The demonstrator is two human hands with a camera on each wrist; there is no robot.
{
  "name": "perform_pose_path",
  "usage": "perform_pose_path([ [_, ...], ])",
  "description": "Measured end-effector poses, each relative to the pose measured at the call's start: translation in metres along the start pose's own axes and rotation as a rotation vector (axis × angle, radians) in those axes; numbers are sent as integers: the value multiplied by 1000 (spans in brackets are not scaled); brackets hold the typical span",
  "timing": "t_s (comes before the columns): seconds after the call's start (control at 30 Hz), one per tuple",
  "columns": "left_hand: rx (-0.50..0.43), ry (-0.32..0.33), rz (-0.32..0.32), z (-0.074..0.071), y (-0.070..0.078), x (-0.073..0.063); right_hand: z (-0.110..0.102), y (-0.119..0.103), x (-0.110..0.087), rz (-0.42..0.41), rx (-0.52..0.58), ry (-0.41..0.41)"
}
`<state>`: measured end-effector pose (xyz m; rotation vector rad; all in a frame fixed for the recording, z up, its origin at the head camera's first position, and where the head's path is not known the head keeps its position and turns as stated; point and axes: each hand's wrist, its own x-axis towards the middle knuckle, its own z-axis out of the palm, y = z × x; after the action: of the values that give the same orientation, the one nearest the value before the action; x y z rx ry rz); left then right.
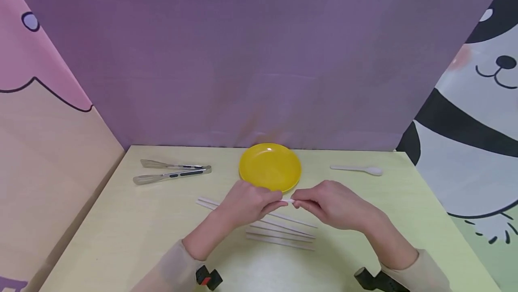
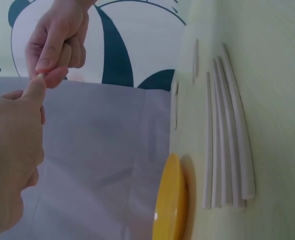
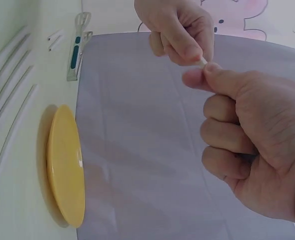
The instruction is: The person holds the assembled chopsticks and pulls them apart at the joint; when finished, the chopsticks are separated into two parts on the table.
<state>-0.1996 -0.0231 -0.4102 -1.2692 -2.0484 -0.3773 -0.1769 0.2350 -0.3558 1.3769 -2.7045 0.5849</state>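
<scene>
My left hand [image 1: 252, 199] and right hand [image 1: 336, 204] meet in front of the yellow plate [image 1: 270, 166]. Between them is a short, thin white stick piece [image 1: 288, 200], each hand pinching one end between thumb and forefinger. In the right wrist view, a bit of the white piece [image 3: 202, 61] shows between the fingertips, held above the table; the rest is hidden in the fingers. Below the hands several long white sticks [image 1: 279, 233] lie side by side. Two short white pieces [image 3: 54, 39] lie off to the left.
Metal tongs [image 1: 174, 172] with dark grip inserts lie at the back left. A white spoon [image 1: 358, 169] rests at the back right. A purple cloth wall [image 1: 259, 58] stands behind the table, with printed panels on both sides.
</scene>
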Motion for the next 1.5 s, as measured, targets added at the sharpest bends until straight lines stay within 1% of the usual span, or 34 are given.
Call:
perform_pose_path([
  [0.07,26,6,-18,-3,1,2,0,-1,0,9,-19,21],
  [0.13,40,-10,-52,-5,4,3,1,-2,1,19,-30,38],
  [0.2,55,-39,-84,-7,7,5,3,-2,1,27,-33,47],
  [0.3,80,-107,-113,-9,13,7,6,-1,1,33,-41,53],
  [0.37,68,-146,-127,-8,15,9,7,1,0,41,-37,56],
  [0.43,28,-161,-131,-6,16,8,7,3,-1,43,-12,35],
  [0.5,-15,-143,-113,-2,14,7,5,5,-2,34,29,5],
  [0.57,-30,-103,-79,2,10,4,5,6,-2,19,70,-26],
  [0.67,15,-34,-39,3,6,-1,6,5,1,0,89,-39],
  [0.77,90,15,-51,3,5,-4,10,3,4,13,57,-8],
  [0.83,131,27,-89,3,9,-4,12,1,4,33,21,27],
  [0.93,172,35,-154,3,16,-1,12,0,2,54,-28,70],
  [1.0,170,30,-176,3,18,0,8,1,2,53,-29,66],
  [1.07,159,19,-152,2,17,0,4,2,2,33,5,28],
  [1.17,140,10,-77,0,12,-1,-1,3,2,-6,73,-27],
  [1.2,138,12,-55,-1,11,-2,-1,3,2,-16,88,-34],
  [1.27,149,26,-35,-1,9,-1,-1,3,2,-25,87,-23],
  [1.37,178,35,-51,0,9,0,1,3,2,4,56,8],
  [1.5,205,35,-110,3,10,1,2,4,5,55,40,22],
])
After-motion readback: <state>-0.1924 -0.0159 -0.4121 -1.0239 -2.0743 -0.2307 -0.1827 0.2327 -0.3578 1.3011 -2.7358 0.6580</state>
